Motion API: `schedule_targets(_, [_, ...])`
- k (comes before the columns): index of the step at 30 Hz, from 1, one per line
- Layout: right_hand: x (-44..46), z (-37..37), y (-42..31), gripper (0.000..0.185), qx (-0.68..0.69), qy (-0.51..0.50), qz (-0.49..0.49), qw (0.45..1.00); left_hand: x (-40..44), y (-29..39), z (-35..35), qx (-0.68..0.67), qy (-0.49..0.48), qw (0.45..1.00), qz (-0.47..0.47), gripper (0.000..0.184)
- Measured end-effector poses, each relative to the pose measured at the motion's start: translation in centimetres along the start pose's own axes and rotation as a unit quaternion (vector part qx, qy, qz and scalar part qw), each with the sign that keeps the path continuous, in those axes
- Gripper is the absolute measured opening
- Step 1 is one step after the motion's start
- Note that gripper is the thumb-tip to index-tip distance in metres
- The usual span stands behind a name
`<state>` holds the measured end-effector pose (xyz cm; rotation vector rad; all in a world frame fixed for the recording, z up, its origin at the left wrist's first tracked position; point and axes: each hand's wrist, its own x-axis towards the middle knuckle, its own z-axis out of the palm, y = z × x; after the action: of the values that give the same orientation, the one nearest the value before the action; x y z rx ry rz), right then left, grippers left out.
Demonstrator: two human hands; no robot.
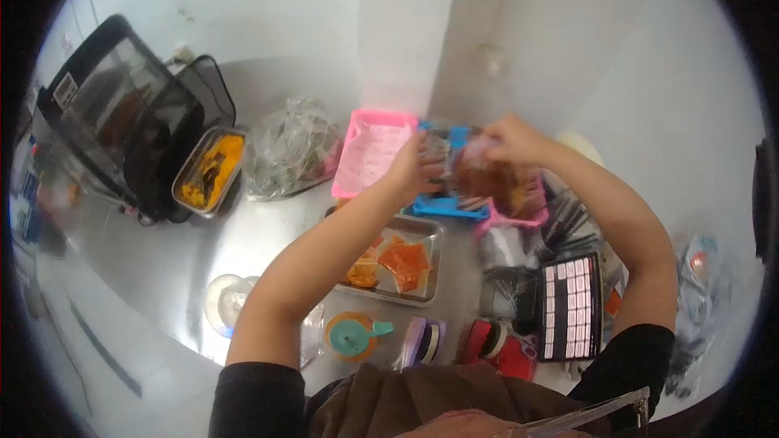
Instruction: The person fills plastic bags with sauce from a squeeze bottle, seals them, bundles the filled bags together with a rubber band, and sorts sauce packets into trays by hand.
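My left hand [412, 169] is over the left side of a blue basket [451, 209], beside a pink basket [345, 166] lined with printed paper. Its fingers look stretched apart, though motion smears them, and I see nothing held in them. My right hand [510, 144] is closed on the top of a clear plastic bag [491, 178] with reddish-brown contents, blurred by motion. The bag hangs over the blue basket and another pink basket [542, 215]. Below my left forearm, a metal tray [430, 296] holds orange-red packets [404, 264].
At left stand a black mesh-sided case [122, 113], a metal pan [213, 212] of yellow-orange pieces and a clear bag of greens [292, 146]. Nearer me are a teal-topped dispenser [350, 335], tape rolls [423, 342], a black label tray [570, 308] and scissors [529, 346].
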<state>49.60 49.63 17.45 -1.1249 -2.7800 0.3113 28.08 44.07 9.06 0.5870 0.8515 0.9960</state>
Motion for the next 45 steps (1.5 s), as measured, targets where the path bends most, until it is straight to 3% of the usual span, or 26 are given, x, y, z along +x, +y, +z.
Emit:
schedule_targets(3, [1.9,4.4,6.6,0.028,-0.012,-0.022,-0.017,1.000,-3.7,-0.2,-3.4,0.188,-0.036,0.981,0.038,0.060])
schedule_targets(6, [3.7,8.2,10.8,0.026,-0.035,-0.039,0.003,0.999,-10.1,-1.9,-7.3,0.346,-0.123,0.925,0.104,0.038])
schedule_targets(8, [4.9,9.9,12.5,0.026,-0.043,-0.042,0.027,0.998,-15.1,-2.2,-9.3,0.406,-0.185,0.891,0.080,0.034])
schedule_targets(10, [6.1,11.4,14.2,0.026,-0.038,-0.035,0.048,0.998,-18.9,-2.8,-11.2,0.438,-0.140,0.883,0.092,0.034])
schedule_targets(15, [8.1,13.9,18.9,0.026,-0.019,-0.004,0.108,0.994,-25.0,-3.9,-14.0,0.374,0.123,0.916,0.073,0.030])
schedule_targets(18, [9.2,15.6,21.7,0.026,-0.003,-0.001,0.100,0.995,-26.8,-4.9,-15.2,0.286,0.182,0.938,0.074,0.030])
schedule_targets(22, [9.6,18.3,22.4,0.025,-0.066,0.008,0.066,0.996,-27.0,-5.0,-15.0,0.260,0.203,0.941,0.076,0.030])
schedule_targets(28, [9.9,19.2,22.1,0.027,0.031,-0.014,0.175,0.984,-26.9,-5.4,-15.1,0.265,0.197,0.941,0.074,0.031])
schedule_targets(34, [10.4,19.6,23.6,0.034,0.001,-0.082,0.174,0.981,-27.4,-6.0,-15.8,0.257,0.201,0.943,0.068,0.031])
schedule_targets(45, [9.2,22.2,25.1,0.048,-0.083,-0.002,0.120,0.989,-27.4,-5.8,-15.6,0.245,0.213,0.944,0.066,0.033])
